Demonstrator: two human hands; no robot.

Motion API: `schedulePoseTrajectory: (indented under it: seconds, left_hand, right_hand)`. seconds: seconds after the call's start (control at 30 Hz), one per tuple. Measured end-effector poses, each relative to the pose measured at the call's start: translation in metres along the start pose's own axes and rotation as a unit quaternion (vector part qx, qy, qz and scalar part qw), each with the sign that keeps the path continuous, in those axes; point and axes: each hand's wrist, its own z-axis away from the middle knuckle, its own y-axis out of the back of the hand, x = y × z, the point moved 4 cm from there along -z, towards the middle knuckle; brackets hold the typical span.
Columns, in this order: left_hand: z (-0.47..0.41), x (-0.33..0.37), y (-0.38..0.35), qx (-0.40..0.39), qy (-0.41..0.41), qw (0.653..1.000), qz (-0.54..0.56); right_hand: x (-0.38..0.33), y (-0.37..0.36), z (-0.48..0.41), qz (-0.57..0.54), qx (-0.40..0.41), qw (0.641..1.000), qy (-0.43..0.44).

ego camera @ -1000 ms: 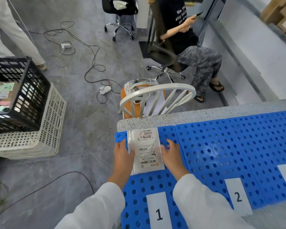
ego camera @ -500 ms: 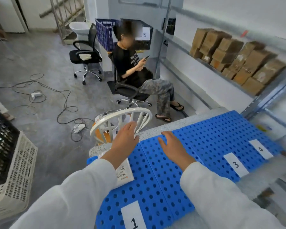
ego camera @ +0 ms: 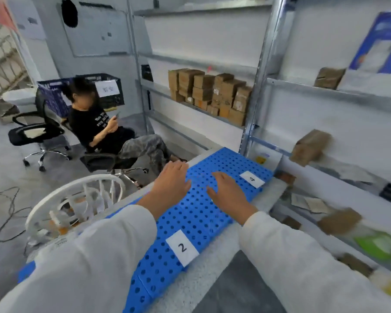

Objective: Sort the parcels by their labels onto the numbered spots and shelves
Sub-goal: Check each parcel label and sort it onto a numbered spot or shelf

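Note:
A blue perforated pallet (ego camera: pixel 196 213) runs across a speckled ledge, with white number cards 2 (ego camera: pixel 182 247) and 4 (ego camera: pixel 252 179) on it. My left hand (ego camera: pixel 173 184) hovers flat over the pallet's far edge, fingers straight, holding nothing. My right hand (ego camera: pixel 228 193) is spread over the pallet between the two cards, also holding nothing. The white labelled parcel is hidden behind my left sleeve. Brown parcels (ego camera: pixel 309 146) lie blurred on the metal shelves at the right.
A stack of cardboard boxes (ego camera: pixel 210 93) fills a metal shelf at the back. A person sits on an office chair (ego camera: pixel 113 159) beyond the ledge. A white chair back (ego camera: pixel 77 199) stands against the ledge at the left. Cables lie on the floor.
My head has turned right toward the shelves. Both hands let go of the white parcel near spot 1 and moved right along the pallet, now between spots 2 and 4.

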Motion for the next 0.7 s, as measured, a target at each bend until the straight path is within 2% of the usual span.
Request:
schedulePoseTrajectory:
  seconds: [0.17, 0.4, 0.53, 0.7]
  left_hand:
    - [-0.045, 0.153, -0.021, -0.010, -0.114, 0.993, 0.004]
    - [-0.053, 0.355, -0.045, -0.022, -0.250, 0.966, 0.062]
    - [-0.052, 0.422, -0.041, -0.021, -0.303, 0.947, 0.101]
    - [-0.066, 0.461, -0.054, -0.030, -0.327, 0.939, 0.099]
  right_hand:
    - [0.107, 0.091, 0.070, 0.014, 0.077, 0.993, -0.093]
    - [0.221, 0.167, 0.191, 0.027, 0.146, 0.957, -0.251]
    - [0.261, 0.203, 0.230, 0.037, 0.188, 0.933, -0.305]
    - [0.288, 0.224, 0.249, 0.044, 0.192, 0.918, -0.345]
